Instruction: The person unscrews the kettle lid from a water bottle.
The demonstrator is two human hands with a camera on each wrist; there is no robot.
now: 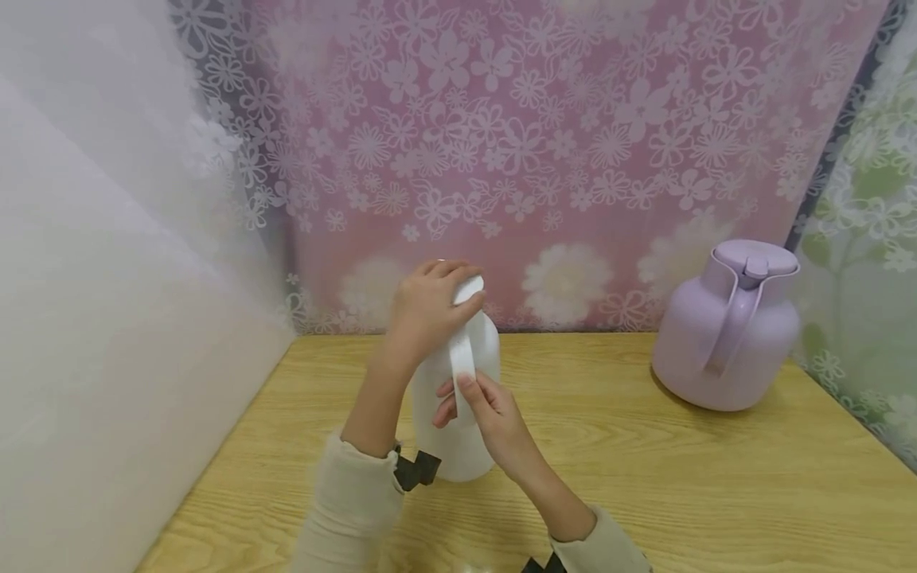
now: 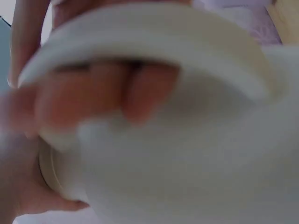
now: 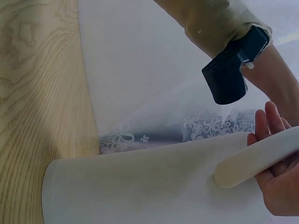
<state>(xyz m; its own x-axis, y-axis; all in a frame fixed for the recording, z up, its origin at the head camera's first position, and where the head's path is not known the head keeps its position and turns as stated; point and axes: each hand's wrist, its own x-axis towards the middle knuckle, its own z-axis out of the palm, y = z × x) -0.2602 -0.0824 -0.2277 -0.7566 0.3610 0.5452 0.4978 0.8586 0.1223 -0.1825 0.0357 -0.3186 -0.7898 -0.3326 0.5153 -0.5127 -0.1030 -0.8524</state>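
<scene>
A white thermos jug [image 1: 451, 454] stands upright on the wooden table, its handle [image 1: 462, 358] turned toward me. Over its top, my left hand [image 1: 427, 310] grips the lid [image 1: 469, 288], the thumb on the near side and the fingers across. My right hand [image 1: 501, 426] holds the handle, thumb on the outer face and fingers curled through the loop. The left wrist view gives those fingers [image 2: 107, 93], blurred, inside the handle. In the right wrist view the jug's body [image 3: 140, 191] lies sideways across the picture. Much of the lid is hidden beneath my left hand.
A lilac thermos jug [image 1: 752, 342] stands at the right rear of the wooden table [image 1: 587, 477]. Behind the table hangs a pink flowered curtain [image 1: 537, 159]. A white wall or sheet [image 1: 122, 278] borders the left side, and a green flowered one [image 1: 867, 239] the right.
</scene>
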